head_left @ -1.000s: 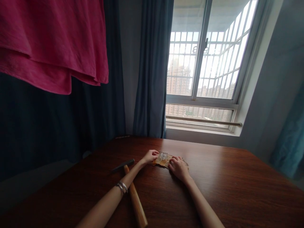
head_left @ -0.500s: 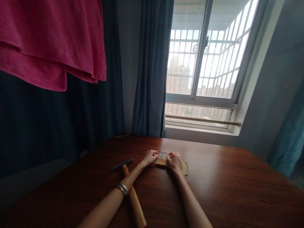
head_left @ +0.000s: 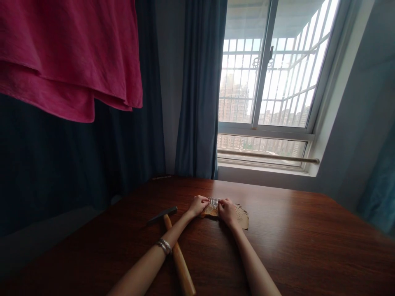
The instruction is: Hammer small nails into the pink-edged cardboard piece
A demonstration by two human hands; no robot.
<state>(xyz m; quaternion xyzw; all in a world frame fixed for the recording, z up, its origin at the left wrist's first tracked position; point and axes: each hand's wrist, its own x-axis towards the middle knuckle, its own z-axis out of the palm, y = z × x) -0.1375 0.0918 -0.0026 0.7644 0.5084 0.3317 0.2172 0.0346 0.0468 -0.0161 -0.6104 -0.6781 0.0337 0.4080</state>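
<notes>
A small pale wooden board (head_left: 240,216) studded with a row of upright nails (head_left: 213,201) lies on the dark wooden table (head_left: 293,242). My left hand (head_left: 197,204) is curled on the board's left end, fingers closed by the nails. My right hand (head_left: 226,211) rests on the board just right of the nails, fingers pinched at them; what they grip is too small to make out. A hammer (head_left: 177,250) with a wooden handle lies under my left forearm, its dark head (head_left: 162,214) pointing left.
A red cloth (head_left: 68,57) hangs at upper left. Dark blue curtains (head_left: 197,90) and a barred window (head_left: 271,82) stand behind the table's far edge. A grey wall (head_left: 354,123) rises at right.
My right hand has slid left along the board, from its middle up to the nails, uncovering the board's right end. The left hand stays at the left end.
</notes>
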